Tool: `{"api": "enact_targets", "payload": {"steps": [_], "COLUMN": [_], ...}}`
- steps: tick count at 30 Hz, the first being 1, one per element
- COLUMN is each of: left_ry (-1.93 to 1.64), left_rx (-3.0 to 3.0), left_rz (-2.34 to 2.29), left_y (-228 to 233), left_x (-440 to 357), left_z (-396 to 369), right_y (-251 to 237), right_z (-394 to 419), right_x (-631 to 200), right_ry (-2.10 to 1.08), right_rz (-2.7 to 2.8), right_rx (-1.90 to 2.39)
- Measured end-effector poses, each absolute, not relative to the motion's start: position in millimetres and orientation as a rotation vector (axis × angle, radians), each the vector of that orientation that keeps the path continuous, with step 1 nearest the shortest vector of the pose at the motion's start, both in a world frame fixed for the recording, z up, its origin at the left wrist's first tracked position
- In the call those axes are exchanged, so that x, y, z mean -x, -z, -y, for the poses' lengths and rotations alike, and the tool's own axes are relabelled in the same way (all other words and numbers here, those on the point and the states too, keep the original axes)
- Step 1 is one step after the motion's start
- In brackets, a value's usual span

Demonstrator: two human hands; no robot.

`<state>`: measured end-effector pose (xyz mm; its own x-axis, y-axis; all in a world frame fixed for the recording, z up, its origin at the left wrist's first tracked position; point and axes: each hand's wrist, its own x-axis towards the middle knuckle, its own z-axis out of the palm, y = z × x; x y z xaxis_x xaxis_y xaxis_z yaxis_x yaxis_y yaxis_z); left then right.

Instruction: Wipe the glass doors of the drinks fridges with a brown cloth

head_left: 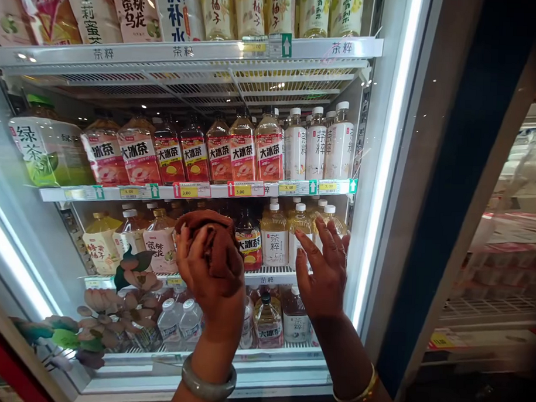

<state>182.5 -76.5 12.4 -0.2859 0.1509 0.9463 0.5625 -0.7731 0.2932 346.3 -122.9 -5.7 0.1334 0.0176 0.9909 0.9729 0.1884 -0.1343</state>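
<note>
Single head-worn view, facing forward and slightly down, close to the glass door (117, 242) of a drinks fridge. Shelves (198, 190) of bottles fill the left and centre; the door frame (431, 189) runs up the right. Both raised hands sit low centre, near the lens.

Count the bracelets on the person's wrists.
2. A grey bangle sits on the left wrist, below the left hand holding a brown cloth. A gold bangle sits on the right wrist, below the right hand.
</note>
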Motion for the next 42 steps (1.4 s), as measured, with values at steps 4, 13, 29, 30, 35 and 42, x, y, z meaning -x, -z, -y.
{"api": "enact_targets", "payload": {"steps": [4, 13, 29, 30, 35, 42], "left_ry": [2.013, 1.975, 1.994, 2.043, 1.931, 1.911], "left_rx": [1.801, 1.897, 1.855, 1.801, 1.918, 1.955], "left_rz": [0.666, 0.663, 0.661, 0.727, 0.569, 0.543], "left_y": [14, 5, -5, -8, 15, 8], "left_x": [-217, -197, -196, -194, -221, -207], "left_z": [87, 79, 78, 77, 86, 80], "right_y": [8, 7, 7, 6, 7, 8], "right_z": [124, 122, 126, 125, 124, 125], "right_x": [-349, -347, -352, -350, -352, -358], "right_ry": [0.938, 0.941, 0.928, 0.929, 0.925, 0.952], "right_rz": [1.21, 1.197, 1.223, 1.22, 1.22, 1.218], "right_rx": [1.122, 1.088, 1.092, 1.092, 1.082, 1.106]}}
